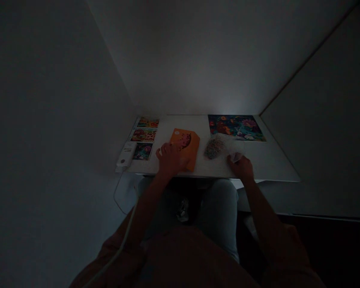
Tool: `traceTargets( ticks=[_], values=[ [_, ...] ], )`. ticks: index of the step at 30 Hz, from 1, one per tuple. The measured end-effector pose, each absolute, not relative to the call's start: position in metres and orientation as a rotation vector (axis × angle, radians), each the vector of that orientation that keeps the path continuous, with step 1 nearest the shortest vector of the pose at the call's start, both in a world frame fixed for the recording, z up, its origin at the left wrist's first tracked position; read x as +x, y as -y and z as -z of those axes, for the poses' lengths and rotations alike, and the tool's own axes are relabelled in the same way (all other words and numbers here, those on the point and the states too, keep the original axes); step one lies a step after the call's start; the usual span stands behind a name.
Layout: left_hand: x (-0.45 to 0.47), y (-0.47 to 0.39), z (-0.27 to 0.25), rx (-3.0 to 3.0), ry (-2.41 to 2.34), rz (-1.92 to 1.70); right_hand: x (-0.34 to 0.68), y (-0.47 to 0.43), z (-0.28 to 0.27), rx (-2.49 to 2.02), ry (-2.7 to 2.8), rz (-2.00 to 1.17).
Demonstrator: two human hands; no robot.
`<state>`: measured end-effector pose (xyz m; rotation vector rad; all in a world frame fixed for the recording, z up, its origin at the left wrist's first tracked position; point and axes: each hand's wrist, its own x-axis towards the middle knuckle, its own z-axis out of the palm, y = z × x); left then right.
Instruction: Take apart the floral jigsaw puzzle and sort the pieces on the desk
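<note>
My left hand (169,159) rests over the near left part of an orange box (193,146), its fingers apart. One or two fingertips reach past the box's left edge. A dark red and pink round picture shows on the box's top. My right hand (242,167) is closed on the gathered end of a clear plastic bag (226,143). Many small, multicoloured pieces fill the bag's left end, which lies on the white table (180,121) to the right of the box. Dim light hides what the pieces are exactly.
A colourful picture sheet (237,128) lies at the back right. Several smaller picture cards (143,135) line the left side. Near the front left corner sits a white power strip (126,155) with a cord hanging down. Walls close in behind and on both sides.
</note>
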<state>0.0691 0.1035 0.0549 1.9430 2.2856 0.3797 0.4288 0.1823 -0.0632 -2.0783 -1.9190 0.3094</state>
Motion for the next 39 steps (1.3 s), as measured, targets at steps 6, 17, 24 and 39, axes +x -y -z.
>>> traceTargets(
  ticks=[6, 17, 24, 39],
  values=[
    [0.060, -0.077, -0.030, 1.760, -2.378, -0.459, 0.425, -0.178, 0.057, -2.106, 1.903, -0.302],
    [0.002, -0.061, 0.007, 1.642, -2.269, -0.810, 0.417, -0.173, 0.044, -2.124, 1.852, -0.346],
    [-0.031, -0.100, -0.015, 1.617, -2.365, -0.890, 0.419, -0.174, 0.047, -2.088, 1.848, -0.359],
    [-0.139, -0.214, -0.057, 1.526, -2.576, -0.750, 0.423, -0.177, 0.054, -2.110, 1.845, -0.359]
  ],
)
